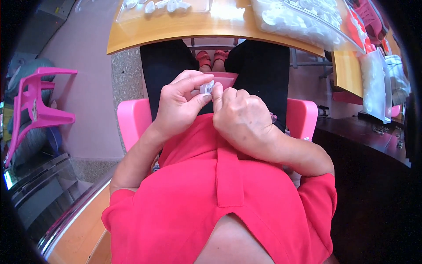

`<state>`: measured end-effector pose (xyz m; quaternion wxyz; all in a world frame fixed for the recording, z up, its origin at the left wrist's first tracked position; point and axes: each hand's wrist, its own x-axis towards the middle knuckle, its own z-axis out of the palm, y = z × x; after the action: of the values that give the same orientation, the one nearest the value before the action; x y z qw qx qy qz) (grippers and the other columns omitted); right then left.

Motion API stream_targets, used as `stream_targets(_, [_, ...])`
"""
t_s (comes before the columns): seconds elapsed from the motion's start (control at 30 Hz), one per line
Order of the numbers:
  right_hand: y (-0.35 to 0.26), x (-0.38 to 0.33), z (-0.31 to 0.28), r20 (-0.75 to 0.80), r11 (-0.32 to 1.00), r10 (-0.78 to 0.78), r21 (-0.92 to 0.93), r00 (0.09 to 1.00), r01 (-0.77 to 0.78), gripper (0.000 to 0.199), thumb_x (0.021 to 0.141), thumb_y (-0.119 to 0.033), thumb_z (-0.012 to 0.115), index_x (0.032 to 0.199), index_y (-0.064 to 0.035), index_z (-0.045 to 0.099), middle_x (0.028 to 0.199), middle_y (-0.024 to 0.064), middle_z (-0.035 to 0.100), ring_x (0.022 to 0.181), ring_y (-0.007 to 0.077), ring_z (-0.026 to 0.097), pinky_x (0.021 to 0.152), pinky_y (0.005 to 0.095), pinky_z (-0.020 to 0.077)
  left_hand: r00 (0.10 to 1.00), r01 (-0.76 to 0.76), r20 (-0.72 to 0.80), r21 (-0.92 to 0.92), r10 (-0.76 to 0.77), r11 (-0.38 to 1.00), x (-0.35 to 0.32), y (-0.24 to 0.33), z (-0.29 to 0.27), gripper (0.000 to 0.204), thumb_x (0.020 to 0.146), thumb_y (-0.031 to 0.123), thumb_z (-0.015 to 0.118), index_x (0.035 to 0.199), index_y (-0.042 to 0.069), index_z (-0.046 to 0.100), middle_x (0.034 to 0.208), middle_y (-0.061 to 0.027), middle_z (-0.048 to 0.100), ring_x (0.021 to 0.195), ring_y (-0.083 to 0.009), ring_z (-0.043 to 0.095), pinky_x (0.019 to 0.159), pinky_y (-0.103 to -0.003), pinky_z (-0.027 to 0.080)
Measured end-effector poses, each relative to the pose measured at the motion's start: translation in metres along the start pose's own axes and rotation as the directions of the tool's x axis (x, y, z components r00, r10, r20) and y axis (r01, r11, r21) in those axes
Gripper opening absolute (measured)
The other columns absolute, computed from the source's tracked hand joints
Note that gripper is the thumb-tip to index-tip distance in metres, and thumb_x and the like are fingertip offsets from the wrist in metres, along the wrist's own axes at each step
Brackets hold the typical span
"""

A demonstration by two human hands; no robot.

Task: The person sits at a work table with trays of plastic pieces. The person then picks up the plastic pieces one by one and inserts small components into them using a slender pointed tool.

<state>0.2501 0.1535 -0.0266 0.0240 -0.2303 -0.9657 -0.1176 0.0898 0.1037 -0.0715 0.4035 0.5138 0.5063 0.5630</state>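
Head view: pinches a small whitish plastic piece (207,87) between thumb and fingers of the left hand (179,97), over the lap and just short of the near edge of the wooden table (176,33). Holds the right hand (244,115) close beside it, also short of the table – lays the index finger against or very near the piece, curls the other fingers inward. Cannot tell whether that curl grips anything, with the thumb out of sight.

Seems mid-step with this one piece: not set down on the table, not visibly complete, too small to judge how any parts fit. Shows a few white plastic pieces (165,5) in a shallow clear tray (200,9) at the left of the table top, and a far bigger heap of whitish pieces (301,17) in a clear plastic container (325,40) at the table's right. Gives no sure sign which lot is done and which is left; by the heap's size, looks like plenty on one side of that count or the other. Beyond the table's right end, includes a translucent white bag (373,83) – cannot make out the contents well enough to add to either tally.
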Motion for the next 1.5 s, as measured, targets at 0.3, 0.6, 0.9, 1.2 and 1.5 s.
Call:
stream_targets(0.3, [0.015, 0.002, -0.007, -0.164, 0.961, 0.016, 0.274, 0.986, 0.030, 0.030, 0.080, -0.014, 0.056, 0.104, 0.0031, 0.061, 0.070, 0.0083, 0.056, 0.063, 0.0189, 0.058, 0.049, 0.0295, 0.0476, 0.976, 0.210, 0.052, -0.454, -0.209, 0.866, 0.002, -0.007, -0.015, 0.029, 0.089, 0.003, 0.060, 0.116, -0.006, 0.056, 0.100, -0.0118, 0.064, 0.085, -0.0167, 0.063, 0.076, -0.028, 0.055])
stream_targets(0.6, [0.015, 0.006, -0.002, -0.194, 0.967, 0.008, 0.253, 0.981, 0.042, 0.033, 0.076, -0.017, 0.057, 0.102, 0.0030, 0.062, 0.072, 0.0076, 0.057, 0.067, 0.0197, 0.058, 0.052, 0.0304, 0.0473, 0.955, 0.287, 0.094, -0.534, -0.281, 0.795, 0.002, -0.002, -0.017, 0.027, 0.094, 0.007, 0.053, 0.117, -0.005, 0.058, 0.099, -0.0137, 0.065, 0.080, -0.0183, 0.064, 0.069, -0.029, 0.056])
stream_targets(0.9, [0.015, 0.005, 0.001, -0.254, 0.979, -0.108, 0.144, 0.961, 0.148, 0.023, 0.080, -0.016, 0.056, 0.084, 0.0052, 0.062, 0.066, 0.0065, 0.054, 0.058, 0.0167, 0.053, 0.045, 0.0285, 0.0420, 0.949, 0.311, 0.135, -0.556, -0.285, 0.771, 0.001, -0.003, -0.013, 0.025, 0.094, 0.006, 0.053, 0.114, -0.006, 0.059, 0.097, -0.0142, 0.065, 0.077, -0.0182, 0.064, 0.067, -0.028, 0.056])
stream_targets(1.2, [0.014, 0.004, -0.008, -0.186, 0.949, -0.317, -0.064, 0.930, 0.310, 0.027, 0.074, -0.011, 0.058, 0.088, 0.0108, 0.062, 0.065, 0.0061, 0.050, 0.059, 0.0143, 0.049, 0.044, 0.0247, 0.0352, 0.924, 0.375, 0.124, -0.480, -0.362, 0.793, 0.000, 0.004, -0.013, 0.018, 0.092, 0.003, 0.054, 0.105, -0.007, 0.062, 0.088, -0.0138, 0.066, 0.073, -0.0161, 0.063, 0.061, -0.026, 0.054])
stream_targets(1.5, [0.020, 0.009, -0.011, -0.134, 0.915, -0.401, -0.115, 0.906, 0.387, 0.015, 0.074, -0.011, 0.058, 0.073, 0.0037, 0.060, 0.065, 0.0061, 0.050, 0.060, 0.0153, 0.049, 0.042, 0.0261, 0.0326, 0.924, 0.381, 0.158, -0.433, -0.348, 0.817, 0.005, -0.002, -0.016, 0.017, 0.092, 0.003, 0.055, 0.103, -0.007, 0.062, 0.086, -0.0123, 0.066, 0.070, -0.0149, 0.062, 0.060, -0.024, 0.052])
